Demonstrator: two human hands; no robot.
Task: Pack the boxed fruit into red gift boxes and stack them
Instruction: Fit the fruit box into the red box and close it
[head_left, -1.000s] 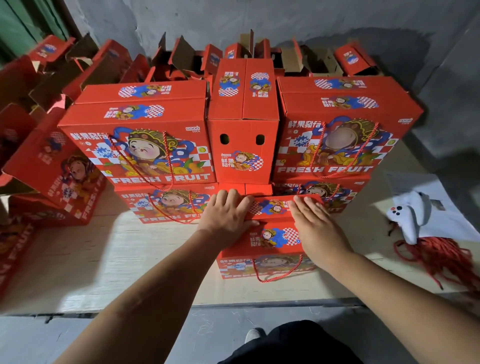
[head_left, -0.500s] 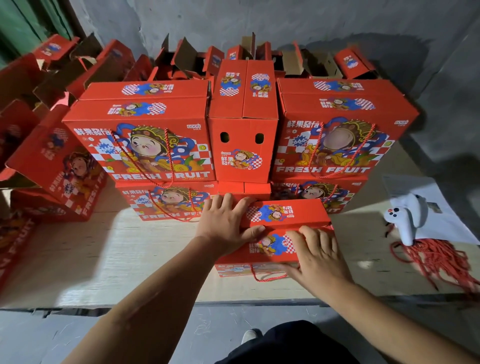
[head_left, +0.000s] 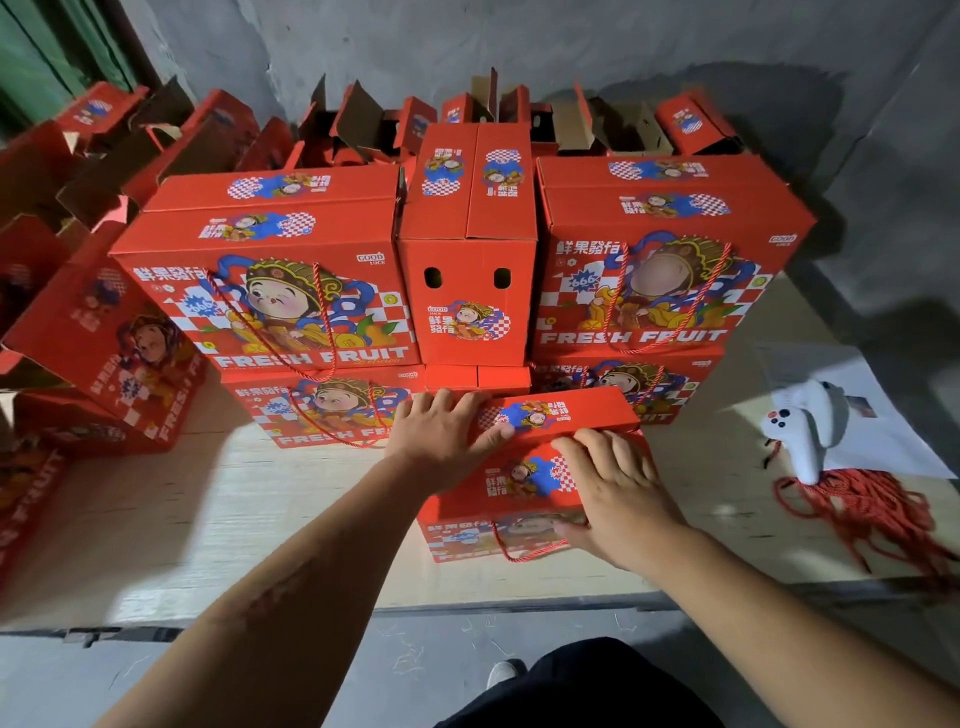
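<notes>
A small red gift box (head_left: 519, 491) with a red rope handle (head_left: 524, 555) stands on the wooden table (head_left: 208, 519) near its front edge. My left hand (head_left: 447, 436) rests flat on the box's far left corner, and its thumb presses the far top flap (head_left: 576, 410), which sits slightly raised. On the near top flap lies my right hand (head_left: 615, 491), fingers spread, with the thumb down on the front face. What is inside the box is hidden.
Closed red gift boxes are stacked just behind: a left stack (head_left: 270, 291), a right stack (head_left: 665, 260), an upright box (head_left: 467, 260) between. Open empty boxes (head_left: 363, 119) crowd the back and left. A white controller (head_left: 805, 431) and loose red ropes (head_left: 872, 514) lie at the right.
My right hand slid from the far flap back onto the near flap. The far flap now sits a little raised. My left hand stayed at the far left corner.
</notes>
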